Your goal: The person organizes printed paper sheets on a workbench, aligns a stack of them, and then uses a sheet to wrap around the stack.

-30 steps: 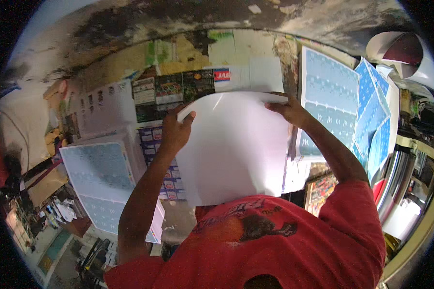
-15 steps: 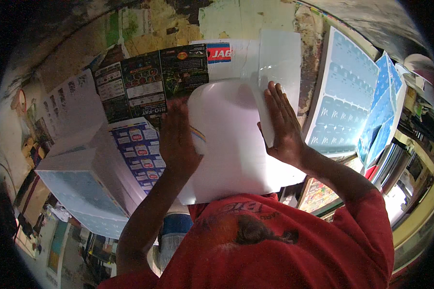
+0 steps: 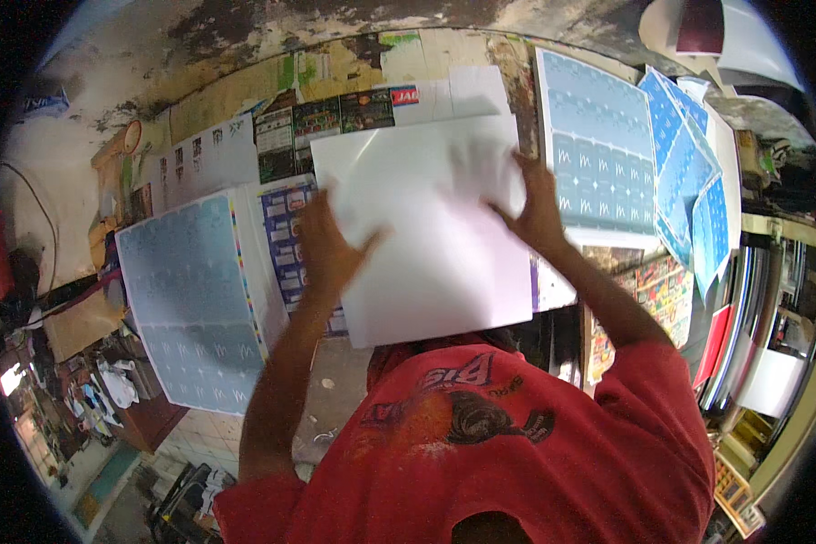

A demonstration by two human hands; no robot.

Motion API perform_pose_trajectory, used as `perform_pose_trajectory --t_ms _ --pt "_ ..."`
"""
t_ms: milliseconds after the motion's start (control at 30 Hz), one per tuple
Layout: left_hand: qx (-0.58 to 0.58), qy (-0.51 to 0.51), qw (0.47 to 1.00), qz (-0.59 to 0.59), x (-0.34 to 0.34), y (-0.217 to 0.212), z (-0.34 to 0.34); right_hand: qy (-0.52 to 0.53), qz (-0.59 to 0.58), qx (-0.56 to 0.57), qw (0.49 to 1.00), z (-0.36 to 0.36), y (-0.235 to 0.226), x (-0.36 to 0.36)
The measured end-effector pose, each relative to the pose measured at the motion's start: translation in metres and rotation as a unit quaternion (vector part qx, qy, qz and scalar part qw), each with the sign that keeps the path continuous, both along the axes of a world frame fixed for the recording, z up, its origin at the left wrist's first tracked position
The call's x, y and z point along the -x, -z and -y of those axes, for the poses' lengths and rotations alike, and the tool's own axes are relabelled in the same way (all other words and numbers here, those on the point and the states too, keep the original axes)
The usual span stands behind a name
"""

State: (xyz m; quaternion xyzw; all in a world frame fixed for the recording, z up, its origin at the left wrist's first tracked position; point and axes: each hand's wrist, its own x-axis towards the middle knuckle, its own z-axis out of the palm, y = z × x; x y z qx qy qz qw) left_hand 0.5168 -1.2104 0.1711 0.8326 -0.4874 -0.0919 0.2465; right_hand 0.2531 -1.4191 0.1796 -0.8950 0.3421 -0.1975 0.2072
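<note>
- White paper [image 3: 426, 240], the landmark here, lies between the two hands, with its near edge close to the red shirt [image 3: 526, 435]; how many sheets it holds cannot be told.
- Left hand [image 3: 328, 238] is at the left edge of the white paper, slightly blurred, fingers loose and thumb stretched inward over the surface; it is unclenched, and whether it presses on the edge cannot be told.
- Right hand [image 3: 537, 210] is at the right edge of the white paper, palm turned inward, thumb spread away from the fingers; it too is unclenched, and firm contact with the edge cannot be told.
- Purple printed sheet [image 3: 281, 238] shows just left of the white paper, partly behind the left hand and forearm.
- Pile of blue-grey sheets [image 3: 186, 290] lies farther left of the white paper, with a coloured strip along one side.
- Dark poster [image 3: 364, 111] is just beyond the far edge of the white paper.
- Pale blue printed sheet [image 3: 598, 136] lies right of the white paper.
- Bright blue sheets [image 3: 684, 168], creased and overlapping, are farther right of the white paper.
- Colourful picture sheet [image 3: 653, 295] lies to the near right of the white paper, beyond the right forearm.
</note>
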Motion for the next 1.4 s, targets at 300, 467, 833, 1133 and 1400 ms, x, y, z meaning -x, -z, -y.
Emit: perform_pose_trajectory --t_ms 300,467,833,1133,1400 --pt "0.023 0.301 0.938 0.17 0.12 0.06 -0.152 -0.181 -0.133 0.06 0.972 -0.198 0.046 0.095" --pt "0.082 0.294 0.928 0.213 0.117 0.044 -0.152 -0.142 -0.107 0.14 0.974 -0.212 0.032 0.091" --pt "0.059 0.249 0.952 0.168 0.031 -0.05 -0.034 -0.111 -0.08 0.197 0.971 -0.102 -0.055 0.007" --pt "-0.131 0.203 0.969 0.047 0.026 0.001 -0.005 -0.108 -0.252 -0.011 0.962 -0.065 -0.003 -0.029" --pt "-0.132 0.223 0.966 0.01 0.052 0.02 -0.047 -0.158 -0.166 0.018 0.973 -0.098 0.007 0.0"
